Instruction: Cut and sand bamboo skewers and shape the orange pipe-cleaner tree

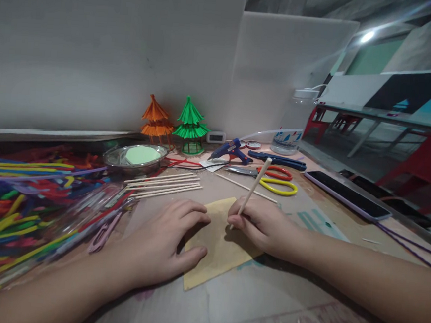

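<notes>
A yellow sheet of paper (211,253) lies at an angle on the table in front of me. My left hand (175,238) rests at its left edge, thumb and fingers apart, holding nothing. In a pen-like pinch, my right hand (255,222) grips a thin wooden stick (255,184) that leans up and right; its lower end meets or nearly meets the paper. Beyond my left hand several similar wooden sticks (165,183) lie side by side. One more loose stick (246,188) lies behind my right hand.
Colourful pipe cleaners (13,215) and plastic wrapping heap up on the left. Behind stand a metal bowl (113,161), an orange tower (154,119), a green tower (190,124), a blue glue gun (231,150) and scissors (278,186). A phone (347,194) and a clear bottle (289,117) are right.
</notes>
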A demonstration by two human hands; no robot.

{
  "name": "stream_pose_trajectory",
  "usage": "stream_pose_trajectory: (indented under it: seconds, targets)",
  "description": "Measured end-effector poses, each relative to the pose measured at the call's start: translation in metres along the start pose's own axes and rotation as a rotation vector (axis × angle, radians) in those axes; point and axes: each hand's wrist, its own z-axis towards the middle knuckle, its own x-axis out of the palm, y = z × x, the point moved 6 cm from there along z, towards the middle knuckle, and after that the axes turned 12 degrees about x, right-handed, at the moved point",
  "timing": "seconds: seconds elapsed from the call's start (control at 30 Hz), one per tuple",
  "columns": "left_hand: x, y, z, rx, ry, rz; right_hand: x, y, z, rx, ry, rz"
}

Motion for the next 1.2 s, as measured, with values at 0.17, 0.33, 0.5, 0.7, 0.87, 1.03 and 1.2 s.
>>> stream_pose_trajectory:
  seconds: [0.17,0.33,0.5,0.7,0.87,1.03,1.2]
  targets:
    - [0.000,0.000,0.000,0.003,0.002,0.017,0.003,-0.009,0.003,0.095,0.011,0.019]
    - [-0.001,0.000,0.001,0.005,0.007,0.019,-0.003,-0.005,0.003,0.111,-0.018,0.095]
    - [-0.001,0.001,0.002,0.006,0.020,0.014,-0.003,-0.005,0.002,0.150,0.031,0.187]
    - [-0.001,0.002,0.002,0.020,0.029,0.028,-0.003,-0.023,0.009,0.353,0.016,0.184]
    - [-0.001,0.003,0.001,0.016,0.017,0.031,-0.003,-0.033,0.014,0.453,0.028,0.158]
    - [-0.001,0.001,0.002,0.012,0.019,0.024,0.000,-0.034,0.016,0.438,0.037,0.249]
    - [-0.002,0.001,0.003,0.008,0.011,0.019,0.001,-0.032,0.014,0.408,0.049,0.357]
